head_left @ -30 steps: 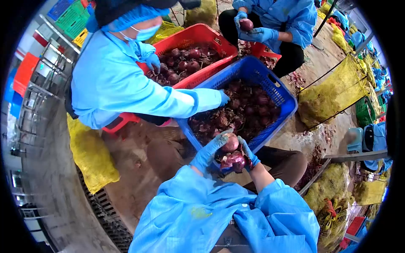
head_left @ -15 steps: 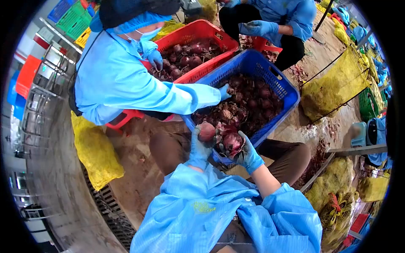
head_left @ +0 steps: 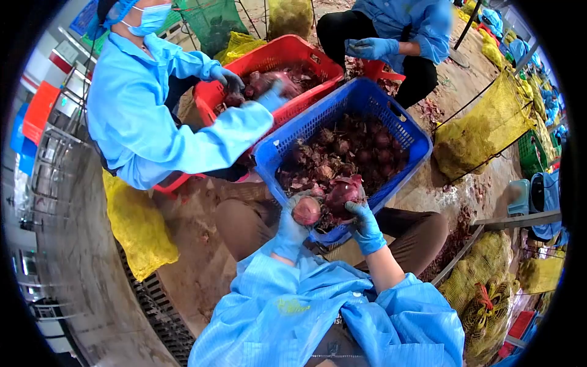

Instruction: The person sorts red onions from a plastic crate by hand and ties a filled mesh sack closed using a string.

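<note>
My left hand [head_left: 291, 225], in a blue glove, is closed round a pale reddish onion [head_left: 306, 211] at the near edge of the blue crate. Just right of it, my right hand [head_left: 365, 225], gloved too, grips a dark red onion [head_left: 344, 194] with loose skin on it. Both onions are held over the near end of the blue crate [head_left: 413, 164]. Inside that crate lie several red onions [head_left: 380, 140] among dry peelings [head_left: 302, 162].
A co-worker [head_left: 147, 110] at the left reaches over a red crate [head_left: 211, 98] of onions. Another person [head_left: 400, 30] sits at the top. Yellow net bags [head_left: 137, 223] stand left and right, and a metal bar [head_left: 520, 220] juts in at right.
The co-worker's hand has left the blue crate for the red one. My right hand's onion has moved up slightly, while my left hand's onion has moved down.
</note>
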`<move>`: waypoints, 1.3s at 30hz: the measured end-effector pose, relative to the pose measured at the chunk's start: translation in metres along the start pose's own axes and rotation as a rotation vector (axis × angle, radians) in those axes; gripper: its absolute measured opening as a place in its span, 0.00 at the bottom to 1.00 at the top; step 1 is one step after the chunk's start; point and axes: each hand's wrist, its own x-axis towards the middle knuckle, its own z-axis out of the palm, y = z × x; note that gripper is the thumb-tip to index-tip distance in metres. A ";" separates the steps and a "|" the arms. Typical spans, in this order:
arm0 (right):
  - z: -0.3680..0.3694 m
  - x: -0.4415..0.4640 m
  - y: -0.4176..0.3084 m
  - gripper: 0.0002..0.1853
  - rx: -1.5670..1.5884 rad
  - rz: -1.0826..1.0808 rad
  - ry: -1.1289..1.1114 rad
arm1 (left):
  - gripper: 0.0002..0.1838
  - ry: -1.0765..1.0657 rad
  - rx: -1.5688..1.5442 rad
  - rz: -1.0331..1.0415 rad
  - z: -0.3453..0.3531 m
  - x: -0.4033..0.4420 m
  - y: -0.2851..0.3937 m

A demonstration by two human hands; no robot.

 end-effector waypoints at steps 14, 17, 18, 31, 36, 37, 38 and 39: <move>0.006 0.022 0.014 0.35 -0.012 -0.096 0.008 | 0.30 -0.179 0.095 -0.049 0.048 -0.015 0.004; 0.010 0.031 0.025 0.20 0.319 0.109 0.161 | 0.27 -0.213 0.772 0.333 0.070 -0.021 -0.014; 0.006 0.034 0.027 0.19 0.381 0.122 0.168 | 0.26 -0.235 0.966 0.476 0.068 -0.019 -0.021; -0.043 0.037 -0.012 0.23 0.679 0.059 0.079 | 0.30 -0.287 1.529 0.932 0.092 -0.011 -0.045; -0.061 0.025 -0.089 0.23 0.682 -0.170 0.293 | 0.19 -0.153 1.709 0.844 0.030 0.019 -0.065; -0.056 0.016 -0.117 0.23 0.597 -0.279 0.288 | 0.22 -0.100 1.865 0.765 0.018 0.019 -0.073; -0.052 0.008 -0.144 0.22 0.517 -0.380 0.288 | 0.25 -0.200 1.871 0.802 0.005 0.025 -0.078; -0.046 0.000 -0.175 0.20 0.417 -0.561 0.221 | 0.27 -0.150 1.989 0.698 -0.003 0.022 -0.086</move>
